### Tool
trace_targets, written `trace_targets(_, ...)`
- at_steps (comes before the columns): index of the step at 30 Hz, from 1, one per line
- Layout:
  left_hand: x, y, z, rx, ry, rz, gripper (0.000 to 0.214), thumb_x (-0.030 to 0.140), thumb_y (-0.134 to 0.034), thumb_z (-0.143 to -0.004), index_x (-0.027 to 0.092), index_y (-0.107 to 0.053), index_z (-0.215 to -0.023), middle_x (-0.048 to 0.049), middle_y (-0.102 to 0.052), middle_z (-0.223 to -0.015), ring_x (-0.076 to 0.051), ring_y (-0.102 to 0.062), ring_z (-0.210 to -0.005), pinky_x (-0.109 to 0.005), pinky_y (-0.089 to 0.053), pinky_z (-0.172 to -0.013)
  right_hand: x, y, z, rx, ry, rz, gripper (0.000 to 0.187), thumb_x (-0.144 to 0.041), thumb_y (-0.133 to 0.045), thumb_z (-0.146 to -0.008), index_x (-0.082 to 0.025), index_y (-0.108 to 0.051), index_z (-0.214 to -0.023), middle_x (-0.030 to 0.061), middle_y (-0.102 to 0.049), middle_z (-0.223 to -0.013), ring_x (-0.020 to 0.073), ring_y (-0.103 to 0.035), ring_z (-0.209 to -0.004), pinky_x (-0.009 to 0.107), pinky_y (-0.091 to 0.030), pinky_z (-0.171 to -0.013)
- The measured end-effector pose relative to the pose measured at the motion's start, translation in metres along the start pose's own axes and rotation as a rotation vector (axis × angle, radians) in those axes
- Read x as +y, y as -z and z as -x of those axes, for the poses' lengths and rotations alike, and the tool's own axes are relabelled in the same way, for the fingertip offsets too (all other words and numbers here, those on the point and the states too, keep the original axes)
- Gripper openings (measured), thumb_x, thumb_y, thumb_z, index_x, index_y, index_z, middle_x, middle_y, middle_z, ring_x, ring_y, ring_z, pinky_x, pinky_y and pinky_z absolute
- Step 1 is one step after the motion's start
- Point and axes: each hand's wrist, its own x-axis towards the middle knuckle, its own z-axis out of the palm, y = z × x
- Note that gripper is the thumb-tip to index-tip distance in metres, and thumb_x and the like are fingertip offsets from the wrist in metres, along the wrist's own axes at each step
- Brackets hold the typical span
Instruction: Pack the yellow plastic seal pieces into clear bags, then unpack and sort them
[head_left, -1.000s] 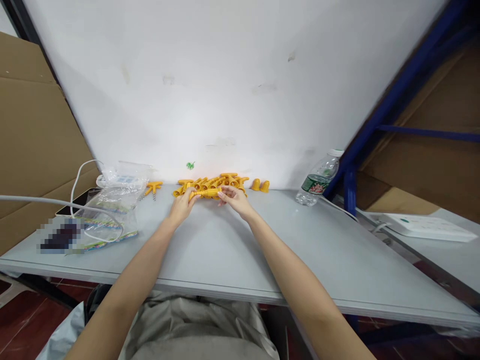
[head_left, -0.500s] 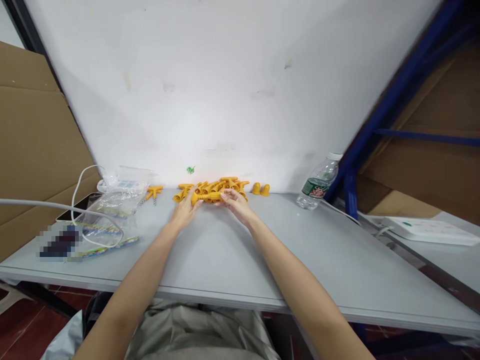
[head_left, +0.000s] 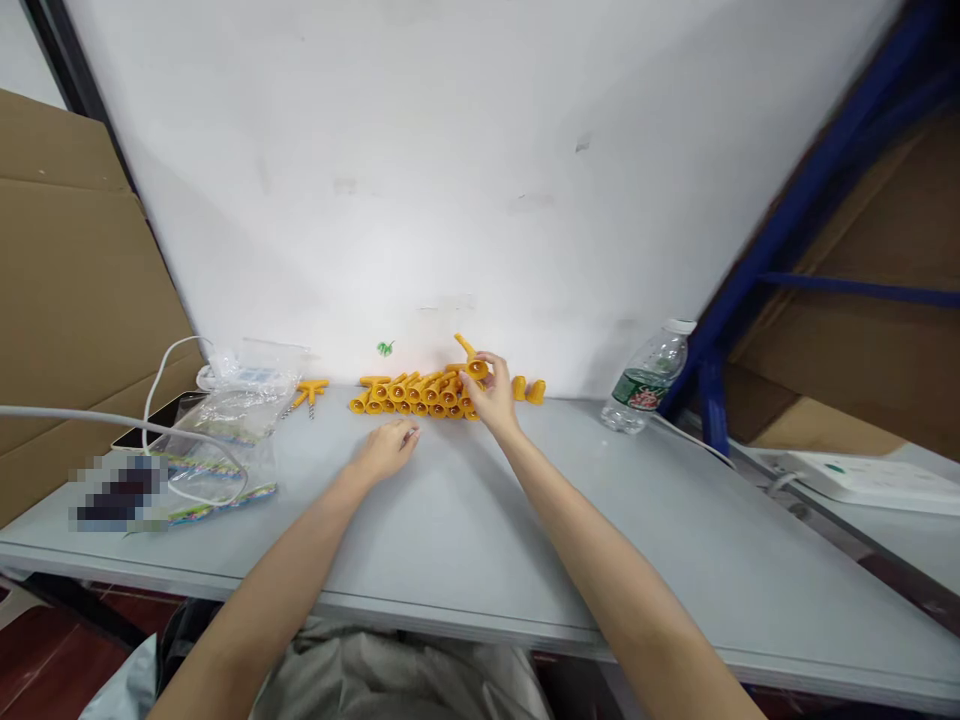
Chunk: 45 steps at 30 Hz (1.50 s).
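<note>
My right hand (head_left: 491, 393) grips a yellow corkscrew (head_left: 478, 369) with a bell-shaped end, its open mouth facing me and its handle tilted up to the left. The hand is over the right end of a stacked row of similar yellow corkscrews (head_left: 412, 395), which lie against the wall with their open ends towards me. My left hand (head_left: 386, 447) rests on the table in front of that row, its fingers curled in, and nothing shows in it. Just right of my right hand stand two yellow caps (head_left: 535, 391). Further left lie two yellow T-handles with metal spirals (head_left: 309, 392).
Clear plastic bags (head_left: 232, 420), a white cable (head_left: 187, 435) and a dark phone (head_left: 161, 418) lie at the left of the grey table (head_left: 450, 520). A water bottle (head_left: 649, 378) stands on the right, before a blue frame (head_left: 712, 400) and a white power strip (head_left: 870, 480).
My left hand has let go of the corkscrew and drawn back towards me. My right hand has carried it up and right, turning its open end towards me above the row.
</note>
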Motion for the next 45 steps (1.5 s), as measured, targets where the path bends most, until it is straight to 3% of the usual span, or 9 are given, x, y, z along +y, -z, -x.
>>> trace_targets(5,0.003,0.005,0.000,-0.060,0.030,-0.074,0.030,0.028,-0.038,-0.095,0.019,-0.066,-0.089,-0.0059,-0.071,-0.091,-0.019,-0.064,-0.084,-0.028,-0.044,-0.073,0.010,-0.041,-0.002,-0.149,0.243,0.225,0.025,-0.023,-0.054,-0.085,-0.022,-0.052,-0.110,0.0131,-0.054,-0.122,0.0255,-0.050,-0.121,0.048,-0.041,-0.103)
trace_targets(11,0.005,0.013,-0.001,-0.088,0.129,-0.151,0.030,0.029,-0.039,-0.095,0.020,-0.066,-0.091,-0.0065,-0.072,-0.091,-0.020,-0.065,-0.085,-0.027,-0.041,-0.071,0.009,-0.077,0.001,-0.306,0.206,0.424,0.033,-0.014,-0.040,-0.088,-0.018,-0.051,-0.119,0.0170,-0.049,-0.132,0.0261,-0.052,-0.119,0.041,-0.050,-0.091)
trace_targets(14,0.006,0.015,-0.001,-0.105,0.150,-0.171,0.031,0.029,-0.038,-0.096,0.020,-0.067,-0.093,-0.0069,-0.072,-0.091,-0.020,-0.065,-0.085,-0.027,-0.041,-0.070,0.007,-0.074,0.003,-0.320,0.205,0.558,0.036,-0.011,-0.037,-0.089,-0.016,-0.051,-0.122,0.0170,-0.048,-0.135,0.0271,-0.054,-0.116,0.041,-0.049,-0.091)
trace_targets(21,0.004,0.012,-0.002,-0.111,0.148,-0.172,0.031,0.029,-0.037,-0.096,0.020,-0.066,-0.092,-0.0061,-0.071,-0.089,-0.020,-0.064,-0.085,-0.028,-0.038,-0.068,-0.001,-0.039,0.007,-0.373,0.134,0.932,0.045,-0.003,-0.032,-0.087,-0.015,-0.051,-0.126,0.0151,-0.045,-0.143,0.0270,-0.056,-0.112,0.041,-0.043,-0.096)
trace_targets(29,0.000,0.009,-0.002,-0.120,0.138,-0.158,0.031,0.030,-0.036,-0.095,0.021,-0.065,-0.087,-0.0055,-0.070,-0.086,-0.019,-0.063,-0.081,-0.027,-0.037,-0.065,-0.008,-0.022,0.002,-0.438,-0.048,1.100,0.048,-0.008,-0.036,-0.087,-0.015,-0.052,-0.131,0.0172,-0.054,-0.136,0.0303,-0.055,-0.117,0.057,-0.024,-0.110)
trace_targets(36,-0.008,0.003,-0.003,-0.097,0.102,-0.120,0.030,0.031,-0.037,-0.094,0.022,-0.064,-0.083,-0.0044,-0.068,-0.080,-0.018,-0.061,-0.076,-0.027,-0.037,-0.065,-0.004,-0.017,-0.003,-0.545,-0.131,1.090,0.048,-0.025,-0.037,-0.094,-0.020,-0.043,-0.141,0.0134,-0.040,-0.151,0.0315,-0.033,-0.140,0.069,-0.011,-0.111)
trace_targets(39,-0.009,0.003,-0.003,-0.099,0.104,-0.111,0.030,0.031,-0.037,-0.094,0.022,-0.063,-0.082,-0.0039,-0.067,-0.078,-0.018,-0.061,-0.074,-0.027,-0.037,-0.065,0.002,-0.006,-0.010,-0.461,-0.130,1.014,0.049,-0.037,-0.033,-0.096,-0.018,-0.044,-0.140,0.0142,-0.037,-0.153,0.0327,-0.028,-0.142,0.069,-0.014,-0.110)
trace_targets(42,-0.007,0.004,-0.003,-0.101,0.108,-0.110,0.029,0.031,-0.038,-0.094,0.022,-0.064,-0.083,-0.0039,-0.068,-0.079,-0.017,-0.061,-0.076,-0.027,-0.037,-0.066,0.017,0.017,-0.018,-0.208,-0.131,0.948,0.049,-0.036,-0.029,-0.096,-0.015,-0.047,-0.136,0.0167,-0.039,-0.150,0.0310,-0.036,-0.137,0.065,-0.018,-0.111)
trace_targets(45,-0.004,0.006,-0.002,-0.106,0.116,-0.113,0.029,0.030,-0.039,-0.094,0.022,-0.064,-0.084,-0.0041,-0.068,-0.081,-0.017,-0.062,-0.078,-0.027,-0.038,-0.067,0.044,0.047,-0.017,0.009,-0.320,0.914,0.046,-0.029,-0.032,-0.092,-0.010,-0.052,-0.129,0.0212,-0.042,-0.146,0.0306,-0.041,-0.132,0.055,-0.029,-0.109)
